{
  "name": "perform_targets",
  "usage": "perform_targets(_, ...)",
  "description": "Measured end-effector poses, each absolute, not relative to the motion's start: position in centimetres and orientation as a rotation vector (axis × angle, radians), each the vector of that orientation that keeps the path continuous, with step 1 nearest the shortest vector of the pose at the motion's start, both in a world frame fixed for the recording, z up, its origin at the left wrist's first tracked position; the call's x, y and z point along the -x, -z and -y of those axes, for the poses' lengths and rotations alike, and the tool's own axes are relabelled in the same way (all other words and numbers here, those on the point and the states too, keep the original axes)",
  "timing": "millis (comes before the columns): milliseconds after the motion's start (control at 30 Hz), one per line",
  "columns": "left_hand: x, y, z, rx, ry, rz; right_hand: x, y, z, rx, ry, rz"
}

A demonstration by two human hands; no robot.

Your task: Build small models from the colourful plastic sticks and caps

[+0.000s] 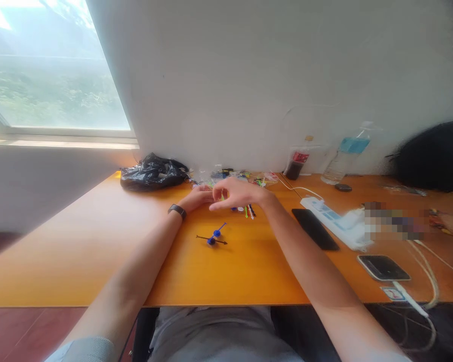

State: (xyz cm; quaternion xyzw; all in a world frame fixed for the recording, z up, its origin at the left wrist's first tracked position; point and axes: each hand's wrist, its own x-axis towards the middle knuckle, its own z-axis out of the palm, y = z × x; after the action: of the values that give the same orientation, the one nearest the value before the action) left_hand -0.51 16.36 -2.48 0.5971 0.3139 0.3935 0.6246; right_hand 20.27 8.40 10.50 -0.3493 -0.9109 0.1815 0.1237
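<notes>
My left hand (198,197), a dark band on its wrist, reaches toward small plastic parts at the back of the table. Its fingertips are hidden behind my right hand (238,191). The right hand's fingers are bent, with the thumb apart from them. A bit of yellow-green (223,197) shows in that gap; whether either hand holds it I cannot make out. Nearer me lie two joined spinner pieces: a blue arrow spinner (217,233) and a black arrow (219,242) on a blue hub. Beside the right hand lie a green arrow (246,211) and a white arrow (251,213).
A black plastic bag (153,172) sits left of the loose parts. Along the right are a drink pouch (296,166), a clear bottle (337,161), a white power strip (326,215), a black phone (314,229) and a cabled device (383,267). The wall borders the table's back.
</notes>
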Motion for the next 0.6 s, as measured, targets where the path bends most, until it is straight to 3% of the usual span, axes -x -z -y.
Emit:
perform_targets(100,0.5,2.6,-16.4,-1.365,-0.901,-0.708,-19.1,-9.1,-7.8,1.186,-0.746,2.888)
perform_targets(267,0.4,3.2,-17.0,-1.346,-0.914,-0.713,-16.4,-6.9,-7.2,1.506,-0.783,3.057)
perform_targets(600,0.2,2.8,-16.6,-1.377,-0.908,-0.732,-15.4,-6.2,-7.1,1.417,-0.822,3.283)
